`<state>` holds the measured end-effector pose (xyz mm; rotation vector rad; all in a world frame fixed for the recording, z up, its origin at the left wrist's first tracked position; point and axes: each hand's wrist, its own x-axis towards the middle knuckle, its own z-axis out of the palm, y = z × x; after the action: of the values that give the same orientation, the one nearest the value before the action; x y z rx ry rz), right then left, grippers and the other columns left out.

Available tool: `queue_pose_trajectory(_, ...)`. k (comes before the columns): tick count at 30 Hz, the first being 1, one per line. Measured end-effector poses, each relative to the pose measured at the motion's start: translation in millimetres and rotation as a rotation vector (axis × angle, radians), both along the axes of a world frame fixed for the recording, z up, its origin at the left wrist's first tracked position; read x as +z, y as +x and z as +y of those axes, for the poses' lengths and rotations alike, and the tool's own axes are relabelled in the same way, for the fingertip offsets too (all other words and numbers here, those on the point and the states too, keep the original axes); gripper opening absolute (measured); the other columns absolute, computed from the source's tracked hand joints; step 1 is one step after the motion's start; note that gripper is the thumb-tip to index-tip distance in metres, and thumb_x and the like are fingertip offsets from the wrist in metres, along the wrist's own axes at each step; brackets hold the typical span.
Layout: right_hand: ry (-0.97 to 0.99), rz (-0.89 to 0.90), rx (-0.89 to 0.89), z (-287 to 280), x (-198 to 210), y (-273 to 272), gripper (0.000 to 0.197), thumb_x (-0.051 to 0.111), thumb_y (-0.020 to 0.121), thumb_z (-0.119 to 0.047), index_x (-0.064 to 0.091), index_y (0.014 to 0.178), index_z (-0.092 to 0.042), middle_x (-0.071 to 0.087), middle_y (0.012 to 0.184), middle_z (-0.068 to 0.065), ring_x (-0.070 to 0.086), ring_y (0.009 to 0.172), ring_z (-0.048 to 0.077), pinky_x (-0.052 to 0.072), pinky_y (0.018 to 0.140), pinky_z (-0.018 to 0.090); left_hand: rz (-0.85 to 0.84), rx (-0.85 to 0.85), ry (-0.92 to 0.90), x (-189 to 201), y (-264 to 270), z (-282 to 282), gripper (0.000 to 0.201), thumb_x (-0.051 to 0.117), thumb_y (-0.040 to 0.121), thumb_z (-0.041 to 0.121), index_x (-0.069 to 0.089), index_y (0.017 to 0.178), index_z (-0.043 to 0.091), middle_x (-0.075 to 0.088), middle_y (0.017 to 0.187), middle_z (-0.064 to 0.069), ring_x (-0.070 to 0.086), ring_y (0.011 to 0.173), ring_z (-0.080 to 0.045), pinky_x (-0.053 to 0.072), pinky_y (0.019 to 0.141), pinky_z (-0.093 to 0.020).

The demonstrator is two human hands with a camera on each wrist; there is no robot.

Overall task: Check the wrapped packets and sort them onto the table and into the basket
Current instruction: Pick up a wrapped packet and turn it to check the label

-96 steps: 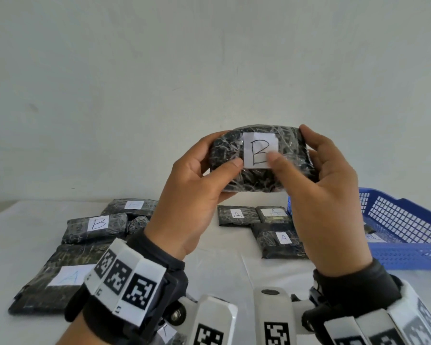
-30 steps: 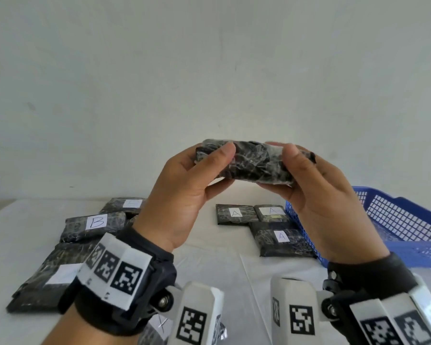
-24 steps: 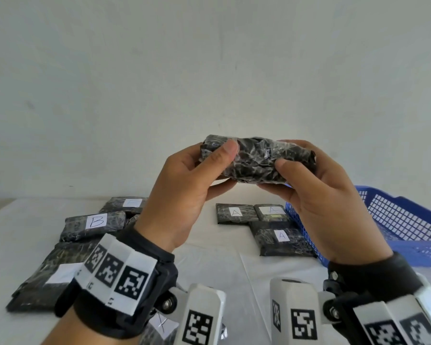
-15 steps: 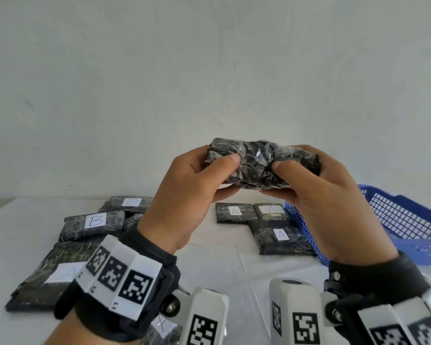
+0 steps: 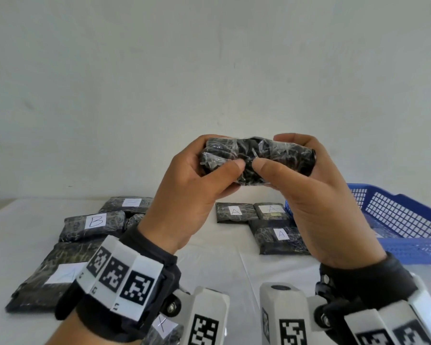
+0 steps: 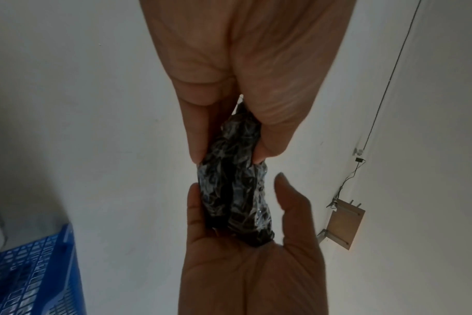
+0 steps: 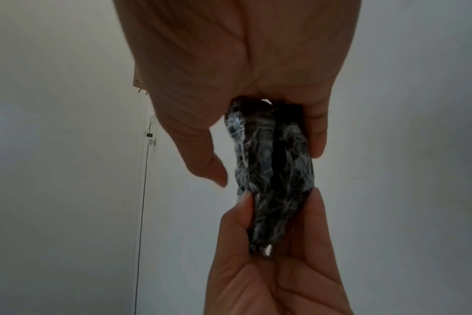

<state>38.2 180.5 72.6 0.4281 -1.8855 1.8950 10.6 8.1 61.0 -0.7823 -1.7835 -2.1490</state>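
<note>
A black packet (image 5: 279,155) wrapped in clear film is held up in front of the wall, above the table, with no label showing. My left hand (image 5: 219,155) grips its left end and my right hand (image 5: 274,153) grips its right end; both thumbs press the near face close together. In the left wrist view the left hand (image 6: 233,151) pinches the packet (image 6: 235,187). In the right wrist view the right hand (image 7: 267,159) holds the packet (image 7: 275,162). A blue basket (image 5: 408,220) stands on the table at the right.
Three packets labelled A (image 5: 281,237) lie left of the basket. At the left lie a packet labelled B (image 5: 95,224), a larger packet (image 5: 47,277) with a faint label and another behind (image 5: 130,204). A packet marked X (image 5: 162,327) sits under my wrists.
The packet's B label has been turned away from the head camera. The hands have rolled the packet, lowered it slightly, and both thumbs have moved together at its middle.
</note>
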Motion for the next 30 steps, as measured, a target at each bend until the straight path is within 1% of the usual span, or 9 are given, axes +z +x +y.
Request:
queue_pose_trajectory(3,0.024,0.03,-0.069,0,1,0,0.033,0.08,0.09,-0.01,0.06,0.116,-0.009,0.076,0.105,0.021,0.074,0.1,0.038,0.062,0.091,0.05,0.016,0.006,-0.021,1,2,1,0.018,0.07,0.09,0.018,0.069,0.108,0.012,0.077,0.103,-0.007,0.075,0.101,-0.023,0.063,0.088,-0.041)
queue_pose_trajectory(5,0.007,0.032,-0.087,-2,0,-1,0.031,0.08,0.089,-0.01,0.06,0.113,-0.009,0.073,0.104,0.024,0.071,0.101,0.042,0.06,0.089,0.05,0.009,0.01,-0.007,2,2,1,0.014,0.07,0.095,0.011,0.069,0.109,0.011,0.077,0.102,-0.007,0.076,0.099,-0.022,0.063,0.088,-0.043)
queue_pose_trajectory(10,0.003,0.054,-0.056,1,0,-1,0.026,0.075,0.094,-0.011,0.062,0.116,-0.005,0.074,0.106,0.024,0.07,0.103,0.043,0.056,0.096,0.061,0.003,-0.018,0.006,2,1,-1,0.013,0.068,0.094,0.017,0.072,0.105,0.013,0.076,0.099,-0.006,0.075,0.096,-0.02,0.063,0.086,-0.043)
queue_pose_trajectory(16,-0.028,-0.007,0.07,9,1,-3,0.022,0.056,0.09,-0.02,0.068,0.096,-0.003,0.076,0.103,0.014,0.073,0.101,0.026,0.055,0.101,0.058,-0.059,-0.05,0.053,2,-3,-6,0.01,0.063,0.099,0.014,0.073,0.098,0.015,0.077,0.096,-0.005,0.076,0.094,-0.021,0.063,0.078,-0.037)
queue_pose_trajectory(20,0.082,-0.006,0.019,16,-1,-6,0.026,0.047,0.097,-0.016,0.066,0.092,0.001,0.073,0.101,0.026,0.071,0.102,0.045,0.054,0.097,0.067,-0.13,-0.115,0.08,4,-5,-10,0.015,0.064,0.09,0.023,0.076,0.085,0.016,0.076,0.092,-0.009,0.076,0.088,-0.024,0.064,0.077,-0.038)
queue_pose_trajectory(22,0.062,-0.011,0.072,15,-1,-6,0.026,0.05,0.098,-0.015,0.072,0.087,-0.008,0.079,0.099,0.014,0.074,0.102,0.035,0.056,0.1,0.061,-0.141,-0.093,0.077,3,-6,-10,0.017,0.061,0.099,0.013,0.074,0.088,0.012,0.076,0.091,-0.009,0.076,0.085,-0.024,0.064,0.073,-0.035)
queue_pose_trajectory(24,0.085,-0.017,0.142,15,0,-4,0.022,0.053,0.095,-0.019,0.074,0.095,-0.013,0.08,0.108,0.007,0.075,0.108,0.027,0.055,0.103,0.056,-0.158,-0.079,0.095,3,-8,-10,0.017,0.057,0.101,0.011,0.072,0.093,0.009,0.076,0.092,-0.01,0.076,0.083,-0.025,0.064,0.071,-0.034)
queue_pose_trajectory(27,0.148,0.022,0.123,17,0,-4,0.027,0.053,0.097,-0.021,0.071,0.114,-0.011,0.08,0.115,0.004,0.075,0.11,0.025,0.056,0.103,0.054,-0.174,-0.117,0.095,3,-7,-10,0.01,0.067,0.092,0.02,0.073,0.093,0.012,0.078,0.096,-0.008,0.077,0.087,-0.025,0.064,0.076,-0.036)
queue_pose_trajectory(30,0.147,0.027,0.084,16,1,-4,0.026,0.054,0.094,-0.026,0.074,0.109,-0.016,0.08,0.112,0.003,0.076,0.108,0.024,0.054,0.104,0.054,-0.141,-0.088,0.073,2,-6,-8,0.009,0.075,0.086,0.019,0.074,0.094,0.015,0.079,0.096,-0.006,0.078,0.09,-0.023,0.064,0.077,-0.035)
